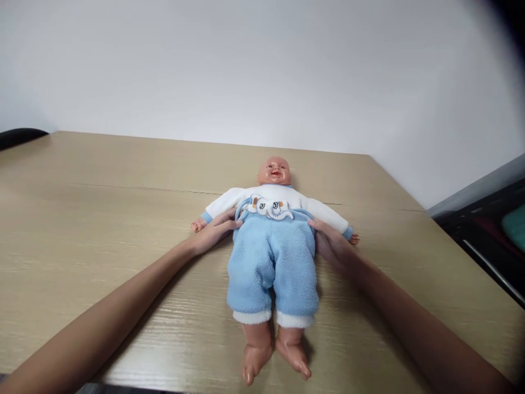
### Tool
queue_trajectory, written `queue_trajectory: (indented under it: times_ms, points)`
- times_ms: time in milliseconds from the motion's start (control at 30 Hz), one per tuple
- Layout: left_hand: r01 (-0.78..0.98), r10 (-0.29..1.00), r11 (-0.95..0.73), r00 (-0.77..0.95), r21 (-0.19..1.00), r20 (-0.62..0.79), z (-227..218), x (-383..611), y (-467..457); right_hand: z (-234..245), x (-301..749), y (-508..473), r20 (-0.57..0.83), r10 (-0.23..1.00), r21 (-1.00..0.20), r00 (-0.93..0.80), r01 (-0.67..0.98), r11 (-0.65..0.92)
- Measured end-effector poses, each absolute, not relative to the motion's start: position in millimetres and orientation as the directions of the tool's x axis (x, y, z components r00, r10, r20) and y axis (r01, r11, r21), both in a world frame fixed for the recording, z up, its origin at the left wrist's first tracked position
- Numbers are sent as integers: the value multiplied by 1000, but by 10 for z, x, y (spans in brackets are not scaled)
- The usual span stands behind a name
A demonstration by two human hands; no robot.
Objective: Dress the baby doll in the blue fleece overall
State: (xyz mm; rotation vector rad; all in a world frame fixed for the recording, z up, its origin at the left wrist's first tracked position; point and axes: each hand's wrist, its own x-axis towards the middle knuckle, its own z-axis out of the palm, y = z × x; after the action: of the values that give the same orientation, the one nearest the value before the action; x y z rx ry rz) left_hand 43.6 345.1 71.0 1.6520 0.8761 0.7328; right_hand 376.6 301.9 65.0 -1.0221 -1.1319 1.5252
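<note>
A baby doll [273,205] lies on its back on the wooden table, its head away from me and its bare feet toward me. It wears a white top with blue cuffs and fluffy blue trousers [254,257] with an elephant patch [273,208] at the waist. My left hand [217,231] holds the doll's left-of-view side at the waistband, thumb on the fabric. On the opposite side, my right hand [331,241] grips the waist likewise, thumb at the trouser top. The fingers of both hands are partly hidden beside or beneath the doll.
The pale wooden table [102,219] has a seam running across it behind my hands. A plain white wall [246,71] stands behind. A black chair edge [22,137] shows at far left, and dark furniture with a teal item [515,227] at right.
</note>
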Motion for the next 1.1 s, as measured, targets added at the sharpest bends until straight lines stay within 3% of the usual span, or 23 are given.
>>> queue_trajectory:
  times_ms: [133, 200, 333, 433, 500, 667, 933, 1100]
  points:
    - [222, 752, -136, 658, 966, -45, 735, 209, 3479, 631, 4127, 3001, -92, 935, -986, -343, 162, -37]
    - [201, 720, -107, 691, 974, -64, 758, 183, 3470, 619, 4199, 2958, -100, 925, -972, -366, 235, -13]
    - [177, 774, -102, 632, 979, -34, 771, 293, 3423, 615, 3978, 2841, -105, 956, -994, -273, 0, -109]
    - [60, 902, -44, 431, 997, 14, 707, 445, 3375, 618, 3719, 2790, -160, 970, -947, -183, -249, -203]
    - [-61, 950, 0, 310, 998, 19, 645, 547, 3347, 612, 3612, 2785, -214, 966, -918, -143, -310, -249]
    - [-111, 974, 3, 224, 994, 22, 587, 659, 3322, 611, 3567, 2807, -220, 974, -935, -52, -272, -226]
    - [-238, 855, 134, 519, 962, 10, 724, 478, 3261, 694, 3692, 2707, -133, 983, -958, -129, -236, -160]
    - [-232, 832, 176, 555, 957, -18, 682, 448, 3231, 670, 3692, 2659, -130, 979, -967, -159, -200, -161]
